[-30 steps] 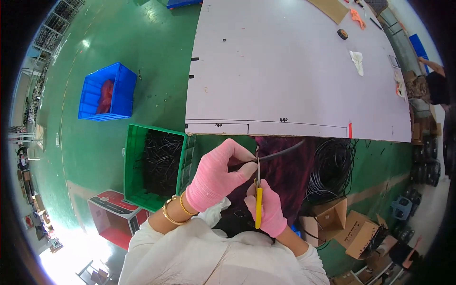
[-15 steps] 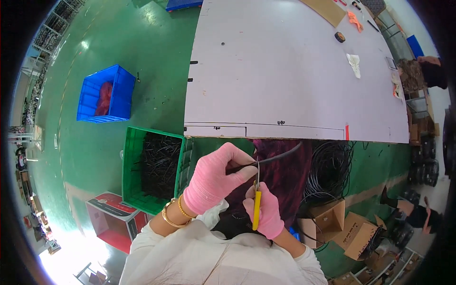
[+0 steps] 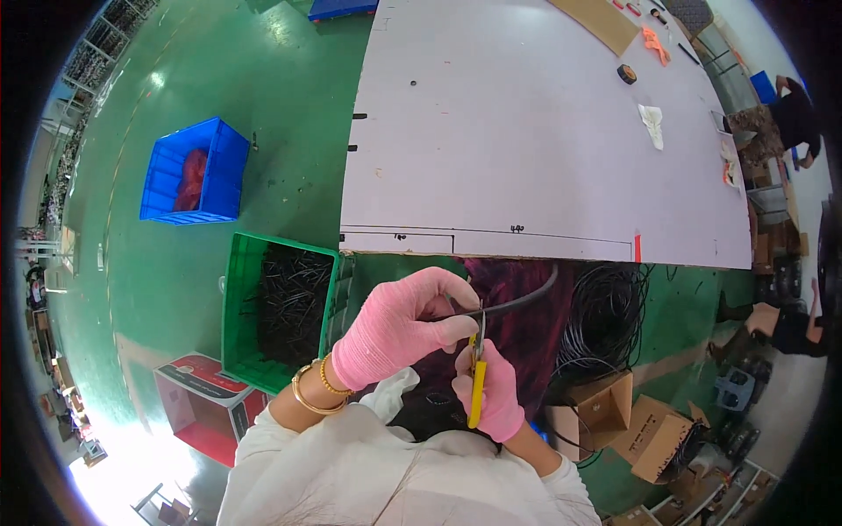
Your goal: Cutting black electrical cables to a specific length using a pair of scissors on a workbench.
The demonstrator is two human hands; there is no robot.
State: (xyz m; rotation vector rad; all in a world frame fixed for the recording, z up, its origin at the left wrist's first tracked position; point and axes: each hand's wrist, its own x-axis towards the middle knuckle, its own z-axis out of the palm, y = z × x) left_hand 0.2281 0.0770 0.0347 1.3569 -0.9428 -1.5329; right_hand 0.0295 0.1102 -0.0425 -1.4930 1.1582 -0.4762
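Note:
My left hand (image 3: 390,326), in a pink glove, pinches a black cable or tube (image 3: 524,298) between thumb and fingers. The cable's free length curves up to the right, just below the table's near edge. My right hand (image 3: 498,399), also gloved in pink, grips yellow-handled cutters (image 3: 478,390) upright. Their metal jaws are at the cable, right beside my left fingertips. Whether the jaws are closed on it I cannot tell. A dark maroon cloth (image 3: 504,351) lies over my lap behind the cutters.
A white table (image 3: 526,167) with marked lines stands ahead. To my left are a green crate (image 3: 239,311) holding short black pieces and a blue crate (image 3: 230,171). A coil of black cable (image 3: 605,320) and cardboard boxes (image 3: 660,431) sit to the right.
The cutters have shifted slightly right and down. The cable's free end bends more steeply upward. My left hand still pinches the cable and has moved slightly.

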